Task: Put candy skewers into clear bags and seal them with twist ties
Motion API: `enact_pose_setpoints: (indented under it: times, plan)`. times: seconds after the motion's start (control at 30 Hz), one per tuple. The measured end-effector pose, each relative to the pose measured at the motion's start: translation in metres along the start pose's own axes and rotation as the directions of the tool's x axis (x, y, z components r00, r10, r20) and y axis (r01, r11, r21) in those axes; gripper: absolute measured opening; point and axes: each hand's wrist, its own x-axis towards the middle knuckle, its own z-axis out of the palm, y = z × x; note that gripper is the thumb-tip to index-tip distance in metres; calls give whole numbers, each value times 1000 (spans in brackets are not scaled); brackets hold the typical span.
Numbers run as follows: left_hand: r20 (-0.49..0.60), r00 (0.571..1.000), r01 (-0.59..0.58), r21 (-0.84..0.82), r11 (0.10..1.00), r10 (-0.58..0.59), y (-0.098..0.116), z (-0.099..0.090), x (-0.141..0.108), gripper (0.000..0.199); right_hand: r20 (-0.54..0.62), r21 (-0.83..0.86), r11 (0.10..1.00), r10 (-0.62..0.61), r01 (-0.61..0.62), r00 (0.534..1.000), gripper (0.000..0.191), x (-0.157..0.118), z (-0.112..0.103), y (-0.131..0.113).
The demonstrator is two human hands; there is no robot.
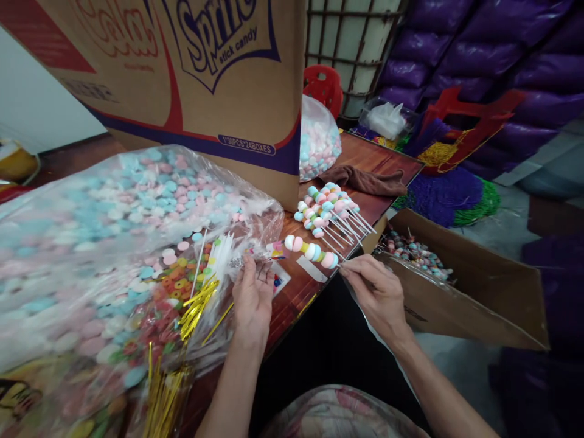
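My two forearms [239, 371] [435, 371] are bare and reach forward from the bottom of my view, the left one steeper, the right one slanting inward. My left hand [252, 295] is turned palm up, its fingers loosely bent and parted from the thumb. My right hand [376, 292] shows its back, with thumb and forefinger pinched together and the other fingers curled in. The hands are apart, both wrists nearly straight.

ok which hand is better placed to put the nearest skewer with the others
Probably the right hand: it seems to pinch the marshmallow skewer by its stick, near the other skewers; the left hand is farther off, by the gold twist ties.
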Motion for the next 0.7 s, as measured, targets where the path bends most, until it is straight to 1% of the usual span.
enact_pose_setpoints:
  times: [0.1,0.17,0.27,0.37,0.5,0.7]
  plan:
    - [22,999,-30,2,1000,30,-2,-1,2,9,27,-104,992,-75,77,997,15,-1,-6,4]
    - [68,995,-73,10,997,72,-3,-2,3,14,63,-147,983,-98,107,993,16,0,-10,6]
    - [155,977,-156,39,987,149,-4,-4,5,23,103,-165,978,-115,131,988,16,0,-16,7]
    - [222,955,-220,81,972,198,-5,-4,4,30,126,-133,982,-121,138,985,13,2,-17,6]
    - [298,931,-258,132,957,210,-8,0,-1,31,158,-61,989,-125,136,979,14,2,-11,6]
    - [293,930,-280,176,944,221,-13,-1,-3,29,169,7,998,-67,67,983,16,-1,1,2]
